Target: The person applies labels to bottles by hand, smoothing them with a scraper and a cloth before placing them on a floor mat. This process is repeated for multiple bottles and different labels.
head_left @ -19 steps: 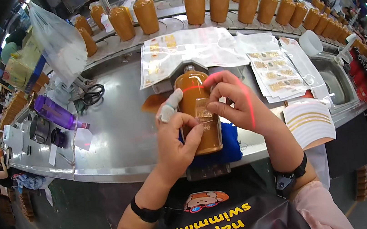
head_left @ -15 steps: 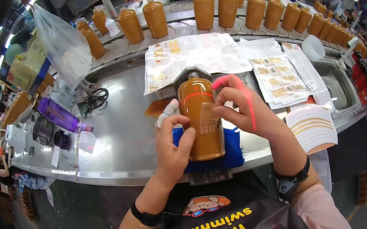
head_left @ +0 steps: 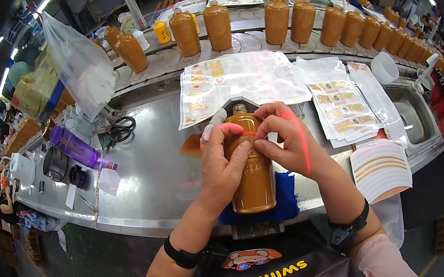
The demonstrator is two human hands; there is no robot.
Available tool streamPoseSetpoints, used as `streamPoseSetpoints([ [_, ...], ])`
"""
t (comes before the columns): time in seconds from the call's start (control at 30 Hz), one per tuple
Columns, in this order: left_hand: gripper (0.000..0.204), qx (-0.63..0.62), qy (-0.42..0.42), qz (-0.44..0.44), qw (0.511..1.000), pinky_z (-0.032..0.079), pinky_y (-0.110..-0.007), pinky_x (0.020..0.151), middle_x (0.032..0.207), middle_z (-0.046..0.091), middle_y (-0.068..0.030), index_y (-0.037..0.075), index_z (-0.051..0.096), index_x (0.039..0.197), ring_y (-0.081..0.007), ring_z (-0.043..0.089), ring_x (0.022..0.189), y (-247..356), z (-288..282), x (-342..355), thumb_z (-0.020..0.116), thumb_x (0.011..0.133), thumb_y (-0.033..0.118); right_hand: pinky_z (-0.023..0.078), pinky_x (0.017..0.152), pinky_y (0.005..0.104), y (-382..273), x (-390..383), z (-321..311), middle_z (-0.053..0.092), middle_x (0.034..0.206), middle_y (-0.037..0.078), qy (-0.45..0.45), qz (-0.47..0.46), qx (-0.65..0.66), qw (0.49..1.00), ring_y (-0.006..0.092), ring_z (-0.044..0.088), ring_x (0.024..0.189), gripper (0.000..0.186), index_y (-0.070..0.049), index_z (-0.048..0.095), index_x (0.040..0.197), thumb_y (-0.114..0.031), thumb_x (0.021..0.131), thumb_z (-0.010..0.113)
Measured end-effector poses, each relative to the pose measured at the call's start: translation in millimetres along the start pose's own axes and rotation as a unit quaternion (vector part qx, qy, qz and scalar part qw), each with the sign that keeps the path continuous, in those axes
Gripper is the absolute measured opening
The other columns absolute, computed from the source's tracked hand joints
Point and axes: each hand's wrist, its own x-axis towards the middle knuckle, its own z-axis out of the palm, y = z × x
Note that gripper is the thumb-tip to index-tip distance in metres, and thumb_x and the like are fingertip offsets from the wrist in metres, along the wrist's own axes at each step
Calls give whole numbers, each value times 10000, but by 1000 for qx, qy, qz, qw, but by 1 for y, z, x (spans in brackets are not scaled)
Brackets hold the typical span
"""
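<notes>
1. The bottle lies on its back before the person, neck pointing away, golden marks on its front. It is opaque, so I cannot tell its content.
2. The left hand is bent over its left side, thumb on the front. The right hand is opposite, its thumb near the other one. Whether either pinches something thin, I cannot tell.
3. The blue cloth is underneath, probably to protect the glaze; the bracket near the neck probably prevents sliding.
4. A red light line crosses bottle and right hand, perhaps as guide.
5. Beyond are sheets; at left, a bag contains something whitish.
</notes>
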Motion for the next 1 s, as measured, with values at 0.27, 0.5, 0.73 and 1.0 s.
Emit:
streamPoseSetpoints([
  [0.27, 388, -231, 15, -92, 969, 485, -272, 864, 1177, 520, -128, 79, 313, 1300, -134, 566, 996, -4, 4, 1, 515, 970, 97, 463, 871, 351, 11, -7, 3, 521, 1165, 165, 67, 62, 84, 992, 268, 544, 1049, 167, -32, 585, 965, -159, 894, 668],
  [0.5, 511, -368, -6, -125, 922, 486, -273, 878, 1246, 441, -136, 72, 255, 1324, -150, 546, 1047, -4, 0, 2, 592, 942, 111, 459, 878, 355, 12, -10, 13, 507, 1193, 178, 77, 56, 65, 993, 287, 538, 1073, 249, -31, 562, 975, -201, 871, 711],
  [0.73, 636, -253, -26, -92, 963, 489, -307, 922, 1255, 439, -157, 64, 214, 1366, -188, 544, 1111, 4, 1, -1, 651, 909, 135, 436, 934, 385, 12, -14, 14, 495, 1204, 207, 64, 62, 44, 995, 319, 520, 1114, 377, -43, 516, 998, -209, 790, 783],
  [1.0, 597, -245, -10, -94, 965, 448, -300, 962, 1301, 384, -158, 24, 249, 1363, -185, 508, 1135, -6, 0, 5, 630, 927, 166, 426, 935, 369, 16, -11, 15, 517, 1173, 185, 73, 81, 76, 991, 286, 520, 1097, 269, -37, 539, 946, -203, 848, 728],
])
